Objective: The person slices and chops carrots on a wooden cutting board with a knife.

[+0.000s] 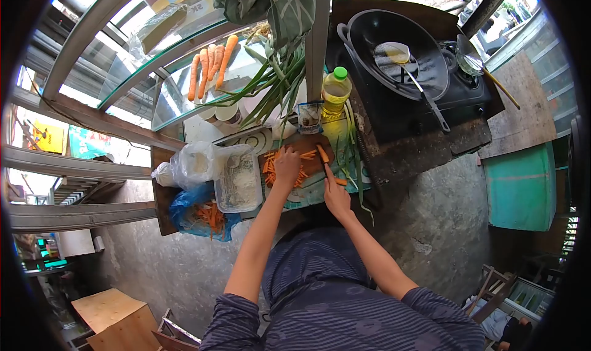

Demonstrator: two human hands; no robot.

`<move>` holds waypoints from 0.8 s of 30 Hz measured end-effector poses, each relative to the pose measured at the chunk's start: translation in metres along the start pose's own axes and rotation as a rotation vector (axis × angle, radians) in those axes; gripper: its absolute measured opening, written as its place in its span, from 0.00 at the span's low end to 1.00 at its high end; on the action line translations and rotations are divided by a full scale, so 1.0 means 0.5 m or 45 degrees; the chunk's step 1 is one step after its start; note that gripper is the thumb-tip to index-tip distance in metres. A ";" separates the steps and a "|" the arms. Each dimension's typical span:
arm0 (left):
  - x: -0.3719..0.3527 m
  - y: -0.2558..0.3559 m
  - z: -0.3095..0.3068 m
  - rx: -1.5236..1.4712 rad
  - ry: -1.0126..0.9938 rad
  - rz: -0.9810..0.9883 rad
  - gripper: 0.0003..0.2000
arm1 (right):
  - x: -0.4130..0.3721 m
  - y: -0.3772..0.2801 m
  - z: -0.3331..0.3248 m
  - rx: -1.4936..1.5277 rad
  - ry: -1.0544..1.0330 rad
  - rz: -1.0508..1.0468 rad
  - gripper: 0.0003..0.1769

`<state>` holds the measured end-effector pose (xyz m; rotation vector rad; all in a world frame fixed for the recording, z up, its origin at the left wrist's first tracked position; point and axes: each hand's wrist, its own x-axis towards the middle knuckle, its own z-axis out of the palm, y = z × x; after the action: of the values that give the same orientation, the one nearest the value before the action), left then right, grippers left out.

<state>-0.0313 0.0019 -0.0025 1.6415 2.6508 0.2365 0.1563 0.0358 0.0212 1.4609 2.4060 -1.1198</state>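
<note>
Wooden board [311, 143], carrot sticks [269, 166], perhaps knife [325, 166]

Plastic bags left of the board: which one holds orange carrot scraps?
The blue bag, nearest the person, beside the clear tub; the clear bag farther away shows only something pale inside.

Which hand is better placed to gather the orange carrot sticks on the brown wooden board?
Left. The left hand rests on the orange carrot sticks; the right hand lies apart from them, at the brown wooden board's right edge.
</note>
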 end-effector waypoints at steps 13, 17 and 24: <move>0.006 0.007 0.012 -0.031 -0.047 -0.096 0.08 | 0.003 0.002 -0.004 0.074 0.039 -0.114 0.28; 0.004 0.037 0.004 -0.022 -0.100 -0.216 0.08 | -0.019 -0.028 -0.019 0.057 -0.006 -0.057 0.27; -0.014 0.023 -0.007 -0.173 0.050 -0.185 0.10 | -0.015 -0.010 0.023 0.034 0.210 -0.289 0.26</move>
<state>-0.0183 0.0002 0.0018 1.4128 2.6989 0.4392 0.1531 0.0219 0.0190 1.3640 2.7381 -1.1187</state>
